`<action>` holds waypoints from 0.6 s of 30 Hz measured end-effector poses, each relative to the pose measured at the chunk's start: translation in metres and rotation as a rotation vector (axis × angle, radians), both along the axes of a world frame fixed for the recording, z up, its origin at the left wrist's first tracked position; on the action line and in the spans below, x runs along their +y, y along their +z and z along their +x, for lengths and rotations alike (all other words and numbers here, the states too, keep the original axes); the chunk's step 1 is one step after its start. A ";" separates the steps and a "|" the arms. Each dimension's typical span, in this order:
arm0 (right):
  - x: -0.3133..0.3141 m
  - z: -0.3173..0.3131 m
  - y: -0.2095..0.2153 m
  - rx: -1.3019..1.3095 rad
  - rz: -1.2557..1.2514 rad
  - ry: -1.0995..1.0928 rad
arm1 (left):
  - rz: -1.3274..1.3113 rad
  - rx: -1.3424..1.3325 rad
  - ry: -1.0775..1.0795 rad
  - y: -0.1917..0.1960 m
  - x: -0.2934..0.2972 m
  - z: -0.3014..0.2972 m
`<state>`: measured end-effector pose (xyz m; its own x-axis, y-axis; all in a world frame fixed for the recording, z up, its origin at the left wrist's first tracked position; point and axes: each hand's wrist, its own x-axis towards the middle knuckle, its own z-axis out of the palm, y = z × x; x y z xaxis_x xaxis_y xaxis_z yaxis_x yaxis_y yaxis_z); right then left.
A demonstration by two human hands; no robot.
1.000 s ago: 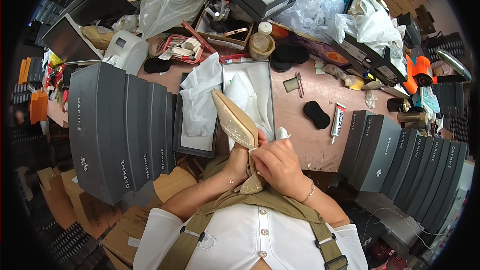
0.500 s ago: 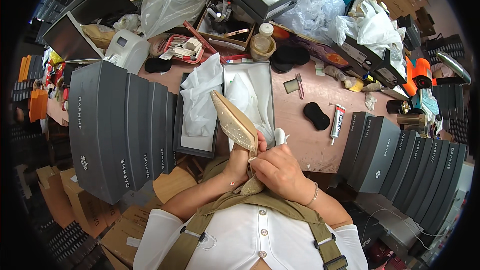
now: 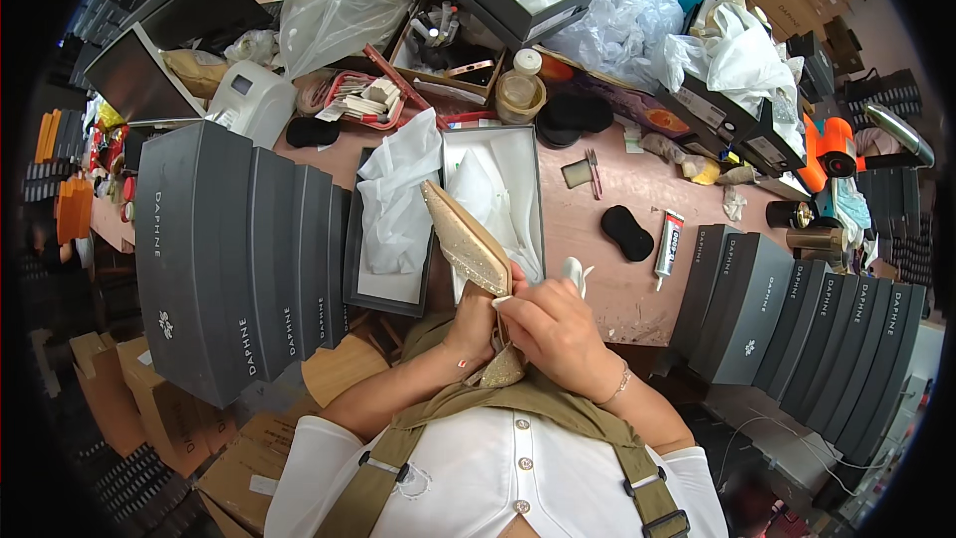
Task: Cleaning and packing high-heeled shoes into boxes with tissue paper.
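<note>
My left hand (image 3: 474, 327) is closed round a pointed gold glitter shoe (image 3: 462, 241), its toe aimed away from me and its tan sole turned partly up to the right. The heel end, also glittery, hangs down near my lap, partly hidden by my hands. My right hand (image 3: 560, 331) is closed on a white cloth or tissue (image 3: 575, 275); one bit shows at its fingertips against the shoe, another sticks out behind the knuckles. Just beyond the shoe lies an open shoebox (image 3: 539, 179) with white tissue paper (image 3: 400, 204) in its dark half.
Dark shoeboxes stand in rows at left (image 3: 204, 259) and right (image 3: 757, 309). On the table lie a black oval pad (image 3: 627, 233), a glue tube (image 3: 670, 247) and a small brush (image 3: 595, 174). A jar (image 3: 521, 90) and a red basket (image 3: 370, 100) are farther back.
My right fingertips have moved up along the shoe's edge, and the white cloth shifted with them. At the far upper left, another person's hand has come in on a dark box.
</note>
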<state>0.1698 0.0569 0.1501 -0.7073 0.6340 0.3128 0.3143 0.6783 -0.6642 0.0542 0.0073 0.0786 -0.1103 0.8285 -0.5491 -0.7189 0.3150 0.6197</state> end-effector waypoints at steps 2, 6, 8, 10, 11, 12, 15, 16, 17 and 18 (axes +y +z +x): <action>0.001 0.001 -0.006 -0.078 0.000 -0.005 | 0.006 -0.044 -0.032 0.002 -0.002 -0.003; 0.003 0.011 0.001 -0.133 -0.027 -0.065 | -0.061 -0.102 -0.048 0.014 -0.001 -0.008; 0.003 0.007 0.011 0.016 -0.082 -0.057 | -0.046 -0.067 -0.028 0.014 0.000 -0.005; 0.004 -0.001 0.002 0.037 -0.096 -0.016 | 0.012 -0.054 -0.023 0.009 0.000 -0.002; 0.005 -0.003 -0.002 0.049 -0.103 0.012 | 0.080 -0.034 -0.017 0.008 0.001 -0.003; 0.006 0.000 -0.002 -0.050 -0.079 0.011 | 0.019 -0.084 -0.029 0.010 0.001 -0.003; 0.010 0.012 -0.005 -0.203 -0.064 -0.040 | -0.002 -0.144 -0.151 0.008 -0.003 -0.010; 0.011 0.011 -0.001 -0.144 -0.082 -0.060 | 0.021 -0.099 -0.144 0.006 -0.002 -0.011; 0.011 0.009 0.008 -0.088 -0.104 -0.080 | 0.041 -0.056 -0.136 0.008 -0.001 -0.011; 0.011 0.008 0.013 -0.031 -0.125 -0.099 | 0.060 -0.013 -0.129 0.010 0.000 -0.011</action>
